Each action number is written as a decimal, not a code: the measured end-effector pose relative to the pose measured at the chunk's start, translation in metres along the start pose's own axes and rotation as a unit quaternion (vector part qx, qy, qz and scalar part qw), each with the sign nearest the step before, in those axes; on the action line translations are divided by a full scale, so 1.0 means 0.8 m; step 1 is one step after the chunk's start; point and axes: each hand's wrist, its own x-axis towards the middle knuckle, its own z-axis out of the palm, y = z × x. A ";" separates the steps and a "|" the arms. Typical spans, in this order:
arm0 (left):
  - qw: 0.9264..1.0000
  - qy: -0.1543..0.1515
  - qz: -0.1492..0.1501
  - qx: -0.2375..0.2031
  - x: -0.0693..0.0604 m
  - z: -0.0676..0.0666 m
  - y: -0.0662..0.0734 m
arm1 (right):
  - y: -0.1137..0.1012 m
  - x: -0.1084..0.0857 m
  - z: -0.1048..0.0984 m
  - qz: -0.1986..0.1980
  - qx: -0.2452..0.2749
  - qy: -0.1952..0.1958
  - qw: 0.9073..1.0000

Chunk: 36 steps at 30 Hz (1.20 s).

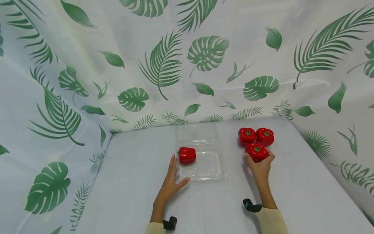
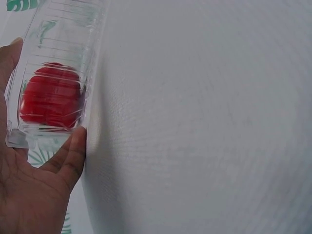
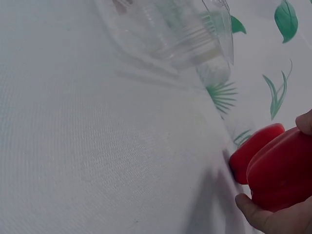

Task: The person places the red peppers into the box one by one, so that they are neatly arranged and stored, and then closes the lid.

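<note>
A clear plastic clamshell box (image 1: 208,165) lies with its lid folded back on the white table. One red bell pepper (image 1: 187,155) rests on its side in the box's left part. My left hand (image 1: 170,186) touches the box's left side and front corner, fingers extended and thumb apart. In the left wrist view the pepper (image 2: 51,95) shows through the ribbed plastic wall. On the right, my right hand (image 1: 261,165) holds a red bell pepper (image 1: 255,152) between thumb and fingers. Two more red bell peppers, one left (image 1: 246,136) and one right (image 1: 265,136), stand just behind it.
A white cloth with green leaf prints (image 1: 210,97) hangs behind the white table (image 1: 131,182) and along both sides. Dark wrist cameras are strapped on both forearms, the left one (image 1: 170,223) and the right one (image 1: 252,206).
</note>
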 end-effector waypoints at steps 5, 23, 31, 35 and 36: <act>1.000 -0.001 -0.005 0.002 0.000 0.000 0.000 | 0.004 -0.001 0.001 -0.024 0.026 0.002 0.999; 1.000 -0.003 -0.011 -0.002 -0.002 -0.002 0.002 | -0.008 -0.011 0.007 -0.040 0.090 -0.046 0.994; 1.000 -0.007 -0.006 0.000 0.000 0.000 0.000 | -0.004 -0.013 0.014 -0.055 0.098 -0.048 0.993; 1.000 -0.006 -0.004 0.000 0.001 0.000 -0.001 | -0.003 -0.014 0.015 -0.066 0.091 -0.049 0.992; 1.000 -0.007 -0.004 0.002 0.001 -0.001 -0.001 | -0.003 -0.014 0.016 -0.068 0.088 -0.049 0.993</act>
